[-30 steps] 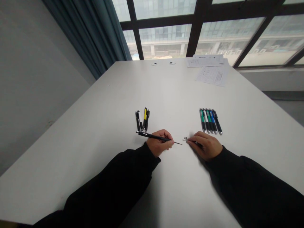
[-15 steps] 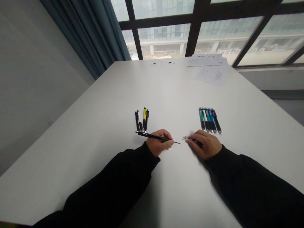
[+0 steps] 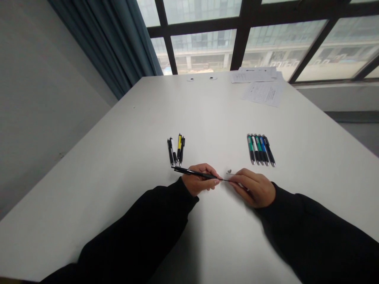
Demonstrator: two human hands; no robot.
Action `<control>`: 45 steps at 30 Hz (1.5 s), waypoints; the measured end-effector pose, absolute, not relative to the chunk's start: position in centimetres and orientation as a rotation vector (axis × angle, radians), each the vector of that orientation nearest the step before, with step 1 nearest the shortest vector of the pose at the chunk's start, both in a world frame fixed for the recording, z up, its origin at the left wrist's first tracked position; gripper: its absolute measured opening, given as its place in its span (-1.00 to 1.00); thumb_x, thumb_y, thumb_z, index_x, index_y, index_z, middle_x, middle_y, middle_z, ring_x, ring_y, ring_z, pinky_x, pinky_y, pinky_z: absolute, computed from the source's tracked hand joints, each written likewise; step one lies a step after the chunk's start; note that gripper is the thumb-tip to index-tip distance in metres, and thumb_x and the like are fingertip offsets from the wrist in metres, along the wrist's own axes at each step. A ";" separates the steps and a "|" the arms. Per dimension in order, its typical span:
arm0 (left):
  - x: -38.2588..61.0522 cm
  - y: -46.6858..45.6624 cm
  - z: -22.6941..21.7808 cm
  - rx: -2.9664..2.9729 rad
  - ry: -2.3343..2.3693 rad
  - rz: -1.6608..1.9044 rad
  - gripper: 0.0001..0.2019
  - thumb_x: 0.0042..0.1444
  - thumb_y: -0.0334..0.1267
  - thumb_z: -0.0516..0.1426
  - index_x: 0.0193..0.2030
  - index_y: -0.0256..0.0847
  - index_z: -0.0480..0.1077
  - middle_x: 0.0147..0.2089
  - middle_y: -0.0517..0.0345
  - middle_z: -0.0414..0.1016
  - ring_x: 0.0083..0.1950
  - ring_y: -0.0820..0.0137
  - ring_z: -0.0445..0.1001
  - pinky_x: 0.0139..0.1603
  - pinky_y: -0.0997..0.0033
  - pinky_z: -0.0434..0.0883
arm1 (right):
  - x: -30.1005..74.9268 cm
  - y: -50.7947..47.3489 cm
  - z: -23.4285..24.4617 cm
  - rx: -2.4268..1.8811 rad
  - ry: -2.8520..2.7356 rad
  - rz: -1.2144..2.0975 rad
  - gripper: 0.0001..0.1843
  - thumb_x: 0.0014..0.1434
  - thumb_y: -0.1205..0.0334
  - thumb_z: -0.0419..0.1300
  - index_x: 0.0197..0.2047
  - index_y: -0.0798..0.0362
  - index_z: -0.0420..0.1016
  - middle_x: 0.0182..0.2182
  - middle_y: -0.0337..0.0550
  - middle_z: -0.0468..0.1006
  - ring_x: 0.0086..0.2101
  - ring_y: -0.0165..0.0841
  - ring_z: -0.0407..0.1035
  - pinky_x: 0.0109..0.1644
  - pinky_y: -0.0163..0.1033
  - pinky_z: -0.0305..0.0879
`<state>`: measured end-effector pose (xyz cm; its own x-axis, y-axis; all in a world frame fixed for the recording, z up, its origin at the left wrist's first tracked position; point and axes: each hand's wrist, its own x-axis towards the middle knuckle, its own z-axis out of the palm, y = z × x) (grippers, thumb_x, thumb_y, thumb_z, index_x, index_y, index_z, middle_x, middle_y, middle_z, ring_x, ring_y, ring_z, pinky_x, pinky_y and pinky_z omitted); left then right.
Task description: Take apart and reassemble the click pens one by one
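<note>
A black pen barrel lies tilted across my left hand, which is closed around it. Out of its right end pokes a thin dark refill. My right hand pinches at the refill's far tip with thumb and forefinger. Anything small between those fingertips is hidden. Just beyond the right fingertips, a small silver pen tip rests on the white table, with a thin piece beside it too small to name.
Left of centre lie several pens, black, white and yellow. On the right, a neat row of pens in green, white, blue and black. Printed papers are at the far edge by the window.
My right hand has come off the small silver parts and moved slightly nearer me, to the refill tip. My left hand has shifted a little right with the pen barrel.
</note>
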<state>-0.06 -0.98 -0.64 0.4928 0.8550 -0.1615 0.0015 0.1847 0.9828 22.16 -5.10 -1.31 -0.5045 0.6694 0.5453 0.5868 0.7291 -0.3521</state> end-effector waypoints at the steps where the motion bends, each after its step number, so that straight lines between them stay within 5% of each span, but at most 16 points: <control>1: -0.1 -1.0 -0.7 1.241 0.870 0.734 -0.74 -0.15 -0.21 0.35 -0.38 -0.33 0.47 -0.52 0.12 0.51 -0.57 0.54 0.38 -0.57 0.56 0.32 | 22.3 -5.1 -1.3 -0.974 -2.238 0.154 -0.84 0.26 0.33 0.10 -0.13 0.07 0.46 -0.35 -0.07 0.50 -0.43 -0.38 0.40 -0.41 -0.30 0.33; 5: -0.2 -0.8 -0.7 1.230 0.864 0.846 -0.75 -0.17 -0.21 0.36 -0.38 -0.32 0.48 -0.42 0.10 0.53 -0.53 0.57 0.36 -0.51 0.55 0.32 | 23.4 -5.1 -1.0 -1.107 -2.195 0.141 -0.86 0.28 0.30 0.06 -0.20 0.07 0.45 -0.38 -0.08 0.47 -0.49 -0.39 0.33 -0.45 -0.29 0.27; 16: -0.3 -0.2 -2.0 1.019 0.831 1.004 -0.64 -0.23 -0.09 0.39 -0.40 -0.32 0.45 -0.66 0.30 0.33 -0.67 0.61 0.25 -0.62 0.58 0.13 | 24.4 -4.9 -1.9 -1.255 -2.398 0.180 -0.81 0.28 0.25 0.03 -0.26 0.11 0.43 -0.38 -0.08 0.45 -0.45 -0.36 0.35 -0.37 -0.27 0.29; 33: -0.6 -0.2 -2.8 0.856 0.611 0.891 -0.64 -0.35 -0.19 0.46 -0.42 -0.32 0.51 -0.61 0.23 0.38 -0.67 0.61 0.27 -0.67 0.60 0.10 | 24.7 -4.4 -2.1 -1.228 -2.336 0.069 -0.83 0.26 0.30 0.07 -0.31 0.15 0.46 -0.44 -0.07 0.44 -0.48 -0.33 0.36 -0.40 -0.26 0.35; 38: 0.0 -0.9 -2.0 0.653 0.590 0.853 -0.60 -0.46 -0.15 0.49 -0.47 -0.31 0.53 -0.66 0.25 0.30 -0.66 0.65 0.18 -0.65 0.62 0.00 | 24.3 -4.6 -1.4 -1.154 -2.268 0.045 -0.87 0.24 0.29 0.14 -0.18 0.16 0.45 -0.38 -0.05 0.47 -0.45 -0.36 0.39 -0.37 -0.27 0.39; 45: 2.5 -4.5 -1.6 0.492 0.647 0.723 -0.57 -0.46 -0.15 0.49 -0.44 -0.35 0.52 -0.55 0.14 0.38 -0.55 0.58 0.27 -0.53 0.53 0.05 | 22.0 -6.2 0.4 -0.859 -2.262 -0.009 -0.62 0.19 0.15 0.24 0.02 0.15 0.39 -0.24 0.04 0.53 -0.30 -0.30 0.47 -0.33 -0.27 0.45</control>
